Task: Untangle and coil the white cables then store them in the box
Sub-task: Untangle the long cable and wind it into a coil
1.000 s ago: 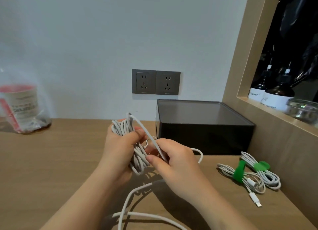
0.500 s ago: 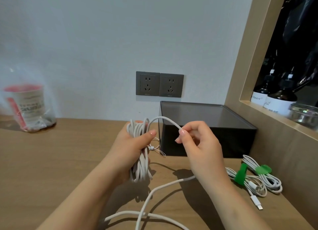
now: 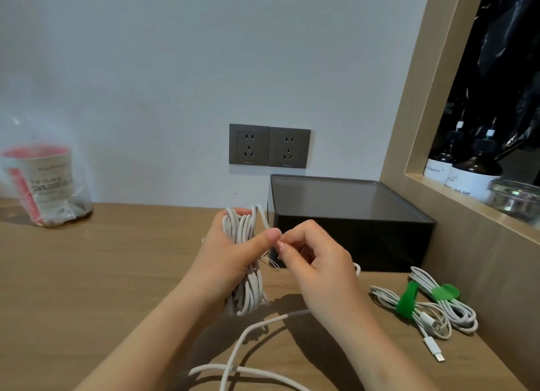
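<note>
Wooden desk [image 3: 102, 273] against a pale wall [image 3: 146, 69] bearing a grey double socket [image 3: 269, 146]. At centre we see the left hand [image 3: 225, 259] gripping a coil of white cable [image 3: 245, 291], its fingers wrapped behind the loops and its thumb pressed across their front; the coil is held upright above the desk. One strand [image 3: 263, 218] leaves the top of the coil and runs down to the right hand [image 3: 318, 270], whose fingers are curled and pinch it just beside the left thumb tip. From under the right hand a loose tail [image 3: 242, 341] of the same cable trails over the desk toward the lower edge of the view. Behind the hands stands the black box [image 3: 350, 238], open-topped, set against the wall. To its right, near the wooden side panel, we note two coiled cables [image 3: 432, 320] lying on the desk, each bound with a green tie [image 3: 406, 300]. A cup in a clear bag [image 3: 43, 183] stands at far left; dark bottles [image 3: 473, 174] occupy the niche at right.
</note>
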